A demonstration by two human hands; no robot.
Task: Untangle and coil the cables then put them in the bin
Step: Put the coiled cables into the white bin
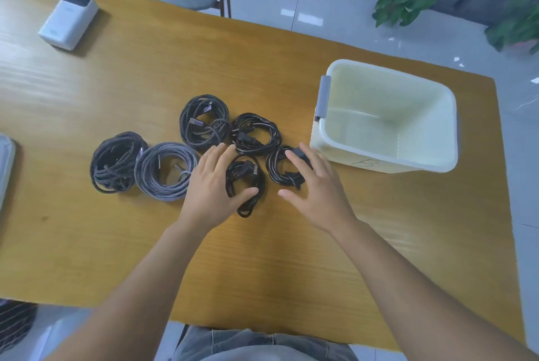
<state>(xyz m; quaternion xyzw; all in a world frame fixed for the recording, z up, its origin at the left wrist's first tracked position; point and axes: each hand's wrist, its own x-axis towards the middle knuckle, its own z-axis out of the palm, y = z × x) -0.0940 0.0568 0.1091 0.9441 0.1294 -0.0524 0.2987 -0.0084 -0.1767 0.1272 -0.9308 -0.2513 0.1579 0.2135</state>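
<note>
Risk: coils springing loose on lift. Left hand (214, 182) and right hand (313, 185) both spread open, gripping nothing, flanking black coil (245, 182); empty bin (388, 156) just beyond right hand.

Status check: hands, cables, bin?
Both hands open: left hand and right hand over black coils. Six coils on table. Bin empty, path clear.

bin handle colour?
Grey handle on a pale cream bin; seen in the head view.
</note>
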